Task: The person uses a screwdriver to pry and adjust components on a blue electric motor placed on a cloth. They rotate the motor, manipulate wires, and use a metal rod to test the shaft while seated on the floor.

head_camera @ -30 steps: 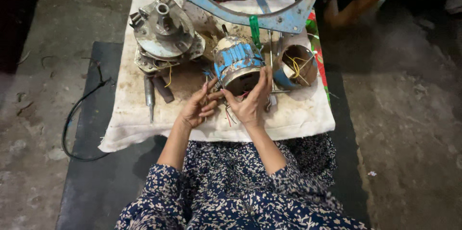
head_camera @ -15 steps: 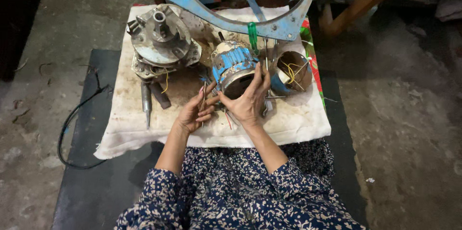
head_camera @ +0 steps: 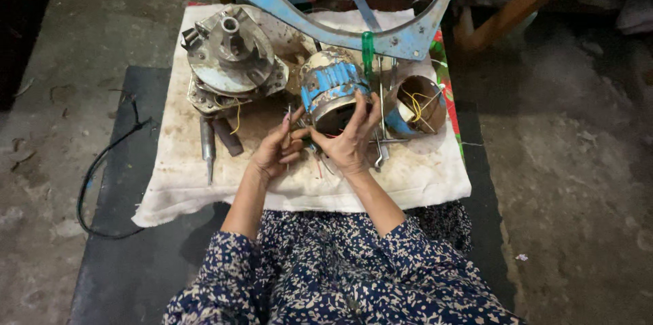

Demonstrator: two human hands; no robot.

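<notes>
A blue and white motor stator point(head_camera: 331, 85) lies on its side on a stained white cloth point(head_camera: 422, 182). My right hand point(head_camera: 348, 136) cups its open front rim, fingers spread over the edge. My left hand point(head_camera: 277, 150) sits just left of it and pinches a thin pointed tool point(head_camera: 289, 119) that points up beside the stator. Thin wires trail on the cloth under both hands.
A grey metal motor housing point(head_camera: 231, 59) stands at the back left, with a metal punch point(head_camera: 207, 144) below it. A round cup with yellow wires point(head_camera: 418, 104) lies at the right. A blue metal ring frame point(head_camera: 401, 38), a green-handled screwdriver point(head_camera: 368, 49) and a black cable point(head_camera: 102, 161) are nearby.
My left hand has shifted slightly up and toward the stator with the thin tool. My right hand keeps its grip on the stator's rim.
</notes>
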